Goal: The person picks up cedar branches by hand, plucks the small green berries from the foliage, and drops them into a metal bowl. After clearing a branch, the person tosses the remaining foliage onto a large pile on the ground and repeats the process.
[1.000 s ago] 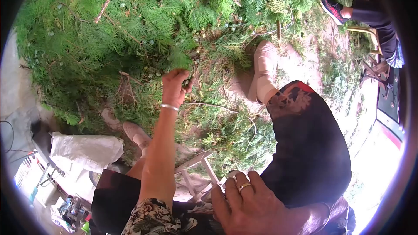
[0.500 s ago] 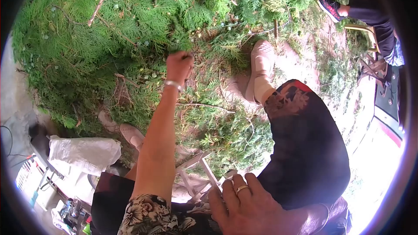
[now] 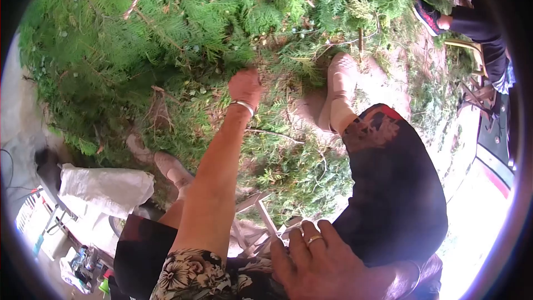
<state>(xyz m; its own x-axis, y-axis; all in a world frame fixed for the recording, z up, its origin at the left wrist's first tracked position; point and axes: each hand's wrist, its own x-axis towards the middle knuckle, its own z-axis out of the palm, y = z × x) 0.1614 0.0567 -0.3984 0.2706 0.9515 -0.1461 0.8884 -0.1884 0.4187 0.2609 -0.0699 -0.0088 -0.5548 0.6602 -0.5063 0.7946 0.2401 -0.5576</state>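
A big heap of cut green conifer branches [image 3: 166,39] covers the ground ahead of me. My left hand [image 3: 245,84], with a silver bangle at the wrist, reaches far out to the near edge of the heap. Its fingers are curled into the green sprigs [image 3: 261,69] there, and the fingertips are hidden by foliage. My right hand [image 3: 319,266], wearing a gold ring, lies flat on my dark skirt [image 3: 394,189] near my lap with the fingers spread, holding nothing.
My beige shoes [image 3: 340,86] [image 3: 173,169] stand among scattered sprigs. A white sack [image 3: 105,186] lies at the left, with clutter below it. A pale wooden stool frame [image 3: 258,216] shows between my knees. Another person's leg and shoe [image 3: 438,16] and a chair [image 3: 472,50] are at the upper right.
My left hand has stretched further forward and to the right, from the loose sprigs into the edge of the heap. The right hand has stayed on my lap.
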